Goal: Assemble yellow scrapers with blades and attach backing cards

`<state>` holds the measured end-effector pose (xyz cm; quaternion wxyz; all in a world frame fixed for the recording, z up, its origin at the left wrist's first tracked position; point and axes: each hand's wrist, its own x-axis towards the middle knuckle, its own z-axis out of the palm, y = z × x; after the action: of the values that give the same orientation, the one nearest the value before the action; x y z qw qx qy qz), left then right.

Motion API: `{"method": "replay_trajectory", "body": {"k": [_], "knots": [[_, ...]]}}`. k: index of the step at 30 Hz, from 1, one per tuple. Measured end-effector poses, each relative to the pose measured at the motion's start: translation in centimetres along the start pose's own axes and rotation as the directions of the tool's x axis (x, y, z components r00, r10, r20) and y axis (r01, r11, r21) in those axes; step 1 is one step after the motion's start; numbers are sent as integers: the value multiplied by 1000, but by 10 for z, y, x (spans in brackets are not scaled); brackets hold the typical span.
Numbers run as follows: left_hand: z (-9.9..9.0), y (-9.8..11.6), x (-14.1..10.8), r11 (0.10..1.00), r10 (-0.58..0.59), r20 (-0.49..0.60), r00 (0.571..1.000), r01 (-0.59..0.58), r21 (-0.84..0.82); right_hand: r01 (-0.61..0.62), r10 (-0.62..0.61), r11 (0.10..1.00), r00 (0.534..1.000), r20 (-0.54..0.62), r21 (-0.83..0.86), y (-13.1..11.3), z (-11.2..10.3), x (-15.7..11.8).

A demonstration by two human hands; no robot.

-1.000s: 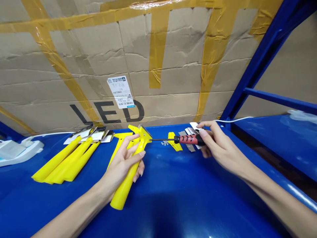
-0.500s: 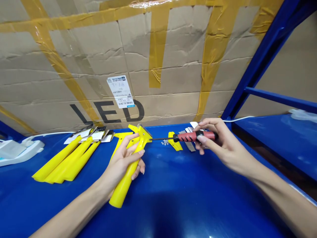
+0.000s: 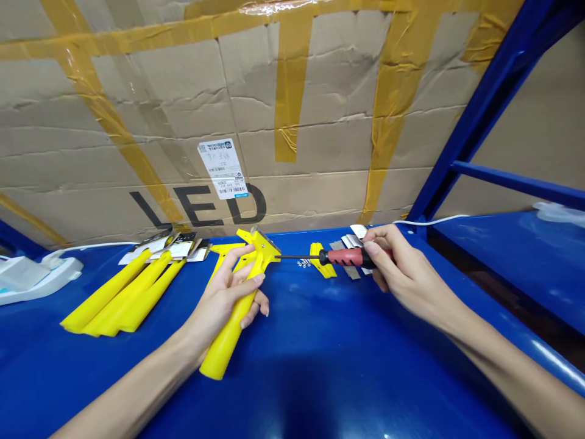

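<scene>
My left hand (image 3: 231,292) is wrapped round the handle of a yellow scraper (image 3: 228,332), whose head points up and away. My right hand (image 3: 395,259) grips the rear of a red and black screwdriver (image 3: 345,256). The screwdriver lies level, its shaft running left to the side of the scraper head. Under the shaft are several small screws (image 3: 303,263) and, to their right, a yellow plastic piece (image 3: 323,261). Grey flat blades (image 3: 350,268) and white papers lie partly hidden behind the screwdriver. More yellow scraper parts (image 3: 220,251) show behind my left hand.
Several yellow scrapers (image 3: 119,292) with card labels lie at the left on the blue surface (image 3: 320,366). A white power strip (image 3: 50,282) sits at the far left. A large taped cardboard box (image 3: 320,91) stands behind, with a blue metal frame (image 3: 475,116) at the right.
My right hand has shifted its hold on the screwdriver, with the fingers now bunched at the rear of its handle. The scraper's handle end has moved slightly left.
</scene>
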<state>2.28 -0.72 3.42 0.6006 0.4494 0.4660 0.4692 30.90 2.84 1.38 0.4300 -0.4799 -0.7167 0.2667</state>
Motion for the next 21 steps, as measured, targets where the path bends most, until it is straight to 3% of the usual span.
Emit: {"method": "replay_trajectory", "body": {"k": [3,6,10,16,21], "knots": [[-1,1,0,1000,5,-31,999,-5,4,75,-87,991,989,117,108,-1,-2,-1],[-3,1,0,1000,2,-26,1000,-2,20,102,-115,989,986,121,107,-3,-1,-2],[-5,-1,1,1000,-13,-12,1000,13,16,44,-54,995,991,124,86,-5,4,-2],[-10,-3,5,1000,13,6,1000,-13,-9,-87,64,974,991,117,208,-9,5,0],[-12,-5,6,999,-46,61,997,45,17,-213,184,917,976,115,337,-10,4,3]]}}
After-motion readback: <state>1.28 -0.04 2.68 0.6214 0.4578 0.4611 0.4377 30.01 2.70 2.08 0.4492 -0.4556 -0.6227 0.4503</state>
